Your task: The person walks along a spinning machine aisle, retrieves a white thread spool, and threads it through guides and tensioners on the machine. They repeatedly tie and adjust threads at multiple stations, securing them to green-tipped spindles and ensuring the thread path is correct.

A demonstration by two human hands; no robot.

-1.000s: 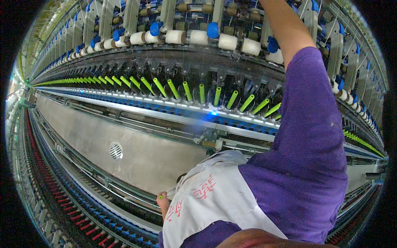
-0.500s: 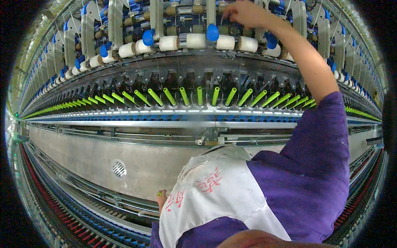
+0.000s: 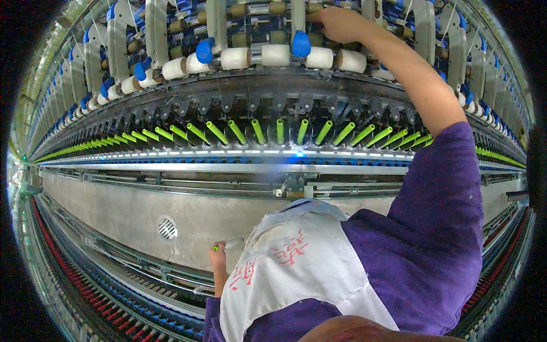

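Note:
Down by the apron's left side, my left hand [image 3: 218, 257] is closed round a bobbin [image 3: 234, 243] with a white body and a bright green end poking out of the fist. My right arm stretches far up to the spinning machine. At the top my right hand [image 3: 340, 25] reaches among the drafting rollers [image 3: 277, 8], its fingers bent and close together by a grey arm with a blue knob [image 3: 301, 44]. Whatever those fingertips pinch is too small or hidden to make out. White rollers [image 3: 276, 55] sit just below that hand.
A long row of green tubes [image 3: 280, 131] stands upright on spindles below the rollers. A metal rail [image 3: 228, 169] runs along the machine's front. The floor holds a round grate [image 3: 167, 228]. Behind me is another machine with red bobbins [image 3: 102, 302].
My left hand has moved slightly forward and out from the apron, bringing the bobbin's white body into view. My right hand has shifted slightly, still at the rollers. A blue light now shows at the rail.

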